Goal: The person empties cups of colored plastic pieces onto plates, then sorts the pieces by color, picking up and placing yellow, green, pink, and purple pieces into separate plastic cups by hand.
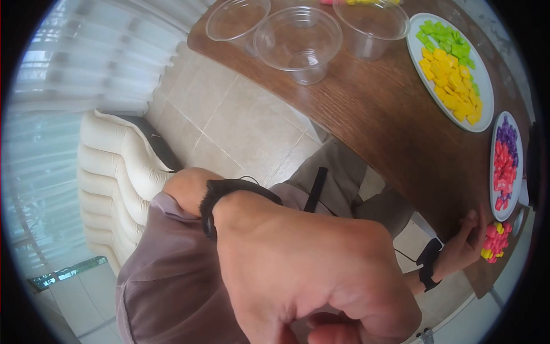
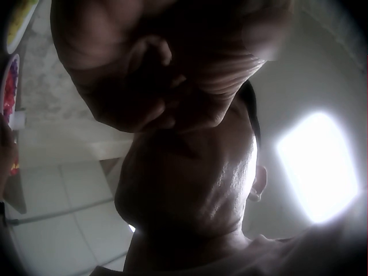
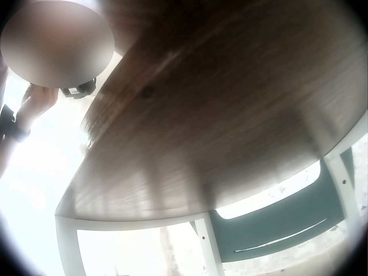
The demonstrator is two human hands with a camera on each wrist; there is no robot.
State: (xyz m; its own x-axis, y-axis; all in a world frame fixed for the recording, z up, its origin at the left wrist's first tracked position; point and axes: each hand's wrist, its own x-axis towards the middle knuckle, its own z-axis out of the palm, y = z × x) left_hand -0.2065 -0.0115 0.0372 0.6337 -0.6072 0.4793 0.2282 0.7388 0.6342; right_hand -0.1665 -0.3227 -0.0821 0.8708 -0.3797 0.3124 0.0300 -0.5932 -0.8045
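My left hand (image 1: 321,264) is raised close in front of the head camera, its fingers curled in; nothing shows between them. In the left wrist view the same hand (image 2: 167,69) is dark, near the person's head. Farther off, my right hand (image 1: 461,249) lies at the table edge with loosely bent fingers and holds nothing visible. Beside it is a pile of small pink and yellow pieces (image 1: 496,241). Just beyond stands a white oval plate (image 1: 498,213) of red and purple pieces.
Three clear plastic cups (image 1: 298,49) stand at the far end of the brown wooden table (image 1: 378,109). A larger white plate (image 1: 487,117) bears green and yellow pieces. A cream padded seat (image 1: 109,172) is at left; a green chair (image 3: 282,224) shows in the right wrist view.
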